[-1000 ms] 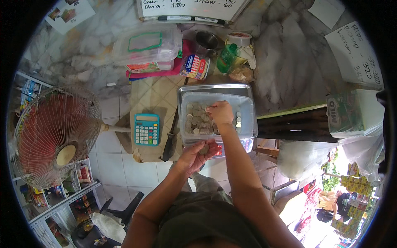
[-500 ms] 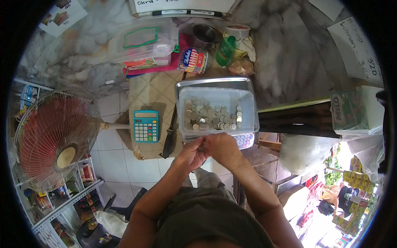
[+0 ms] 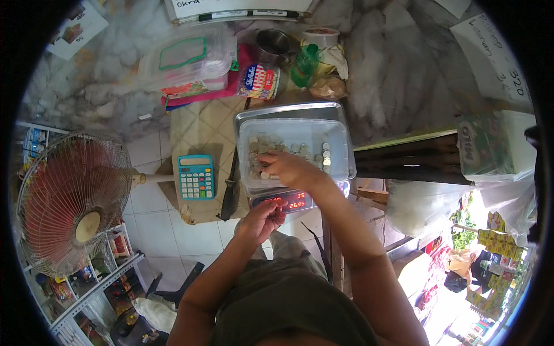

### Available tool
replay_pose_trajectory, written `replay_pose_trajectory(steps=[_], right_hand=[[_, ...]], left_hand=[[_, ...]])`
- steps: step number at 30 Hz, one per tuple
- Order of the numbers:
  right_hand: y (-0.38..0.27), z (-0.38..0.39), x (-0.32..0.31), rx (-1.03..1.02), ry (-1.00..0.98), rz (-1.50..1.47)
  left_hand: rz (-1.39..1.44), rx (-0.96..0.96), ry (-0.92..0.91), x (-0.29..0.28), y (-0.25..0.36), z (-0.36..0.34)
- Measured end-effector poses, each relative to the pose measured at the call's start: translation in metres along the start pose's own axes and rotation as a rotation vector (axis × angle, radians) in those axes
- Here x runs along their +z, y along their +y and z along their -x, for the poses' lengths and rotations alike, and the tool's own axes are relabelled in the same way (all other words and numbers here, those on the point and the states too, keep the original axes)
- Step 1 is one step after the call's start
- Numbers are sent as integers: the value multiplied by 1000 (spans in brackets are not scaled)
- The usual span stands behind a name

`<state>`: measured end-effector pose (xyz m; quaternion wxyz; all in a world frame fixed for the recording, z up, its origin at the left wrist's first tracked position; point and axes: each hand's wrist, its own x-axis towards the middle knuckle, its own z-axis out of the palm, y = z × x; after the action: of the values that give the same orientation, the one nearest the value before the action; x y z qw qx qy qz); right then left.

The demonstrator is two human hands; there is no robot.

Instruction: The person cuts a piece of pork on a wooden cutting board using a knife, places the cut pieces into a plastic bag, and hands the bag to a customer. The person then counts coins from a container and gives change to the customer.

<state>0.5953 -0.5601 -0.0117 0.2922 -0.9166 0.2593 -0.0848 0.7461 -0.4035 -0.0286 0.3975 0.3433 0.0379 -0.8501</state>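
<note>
On the counter (image 3: 187,135): clear tub (image 3: 340,132) over a steel tray (image 3: 306,111), lit scale display (image 3: 309,200) on the near side.
Right hand (image 3: 291,171): parted from the left — now over the tub, back among the coins; cannot tell if pinching any.
Left hand (image 3: 264,220): before the display, with fingers curled — cannot tell whether around a coin.
Coins (image 3: 296,148): loose inside the tub, a short row at right.

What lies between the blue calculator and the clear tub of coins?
A long, thin tool with a black handle lies between the calculator and the tub, as the head view shows.
</note>
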Motion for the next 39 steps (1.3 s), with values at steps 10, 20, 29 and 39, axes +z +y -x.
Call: replay_pose_trajectory(steps=[10,20,29,39], right_hand=[[11,43,-78,523,155,-73],[1,8,-21,270,-41,-206],[-16,-13,-16,224,105,-148],[-97,-14,-32,959,-8,205]], left_hand=[[-244,83,277,-20,-1,15],[-460,5,129,1,0,8],[-385,-14,78,-7,0,6],[-339,-33,36,-14,2,1]])
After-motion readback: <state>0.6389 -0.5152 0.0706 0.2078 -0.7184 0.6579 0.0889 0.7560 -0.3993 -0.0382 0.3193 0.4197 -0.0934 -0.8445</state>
